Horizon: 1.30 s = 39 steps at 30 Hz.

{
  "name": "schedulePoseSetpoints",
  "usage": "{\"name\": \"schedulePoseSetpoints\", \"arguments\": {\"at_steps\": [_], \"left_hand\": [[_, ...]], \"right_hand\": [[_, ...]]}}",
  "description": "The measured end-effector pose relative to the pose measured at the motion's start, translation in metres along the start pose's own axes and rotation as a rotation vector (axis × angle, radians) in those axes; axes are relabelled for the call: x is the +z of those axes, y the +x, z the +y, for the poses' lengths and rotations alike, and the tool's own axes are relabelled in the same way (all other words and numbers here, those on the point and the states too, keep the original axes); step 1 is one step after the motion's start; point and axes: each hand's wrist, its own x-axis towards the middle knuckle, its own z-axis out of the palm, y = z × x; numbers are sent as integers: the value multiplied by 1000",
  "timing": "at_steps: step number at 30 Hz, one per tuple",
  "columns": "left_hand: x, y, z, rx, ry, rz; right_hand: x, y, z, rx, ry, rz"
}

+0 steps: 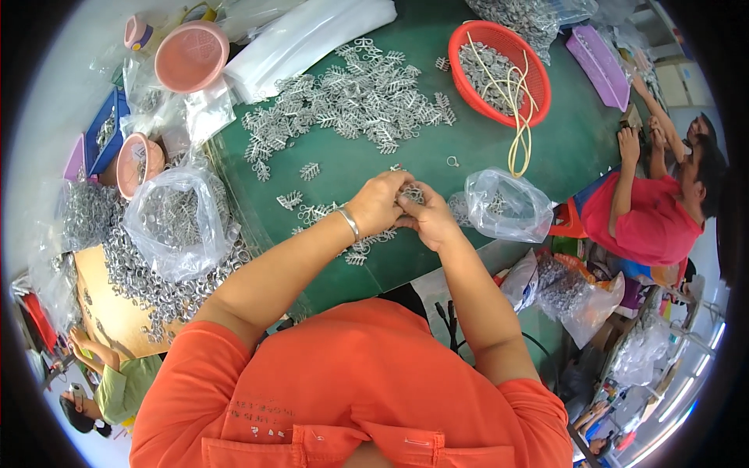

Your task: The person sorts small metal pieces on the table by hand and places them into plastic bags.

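Near the front of the green table [413, 156], my left hand [378, 204] and my right hand [431, 221] meet, fingers closed around small silver leaf-shaped metal pieces [411, 193]. How many pieces are between the fingers I cannot tell. A bracelet circles my left wrist. Under and beside my hands lies a small scatter of similar leaf-shaped pieces [357, 254]. Beyond them spreads a large heap of the same pieces [351, 97]. A clear plastic bag [509, 206] with metal pieces in it stands open just right of my right hand.
A red basket [460, 74] with metal parts and a pale cord stands at the far right. Clear sheeting [312, 39] lies at the back. Left are pink bowls [191, 56], a blue tray [118, 152] and a filled bag [178, 222]. People work on both sides.
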Motion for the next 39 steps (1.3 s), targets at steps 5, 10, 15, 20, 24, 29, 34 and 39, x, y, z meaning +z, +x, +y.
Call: {"name": "schedulePoseSetpoints", "arguments": {"at_steps": [5,10,15,20,24,29,34,39], "left_hand": [[-3,-3,0,-227,-544,54],[-10,-7,-19,-325,-461,139],[-23,-25,-24,-274,-169,222],[-28,-59,-28,42,284,8],[-28,-72,-39,10,301,123],[-34,-72,-38,40,229,231],[-41,-77,-36,88,267,372],[-17,-74,-12,-247,-486,208]], "right_hand": [[-15,-4,-4,15,147,1],[-21,-4,-7,-64,257,-43],[-34,21,0,-661,-871,550],[-26,19,-4,-742,-1495,671],[-5,14,-9,-939,-1503,520],[6,33,-3,-866,-1324,321],[2,17,-13,-283,-313,249],[32,-24,-6,-289,-505,-36]]}}
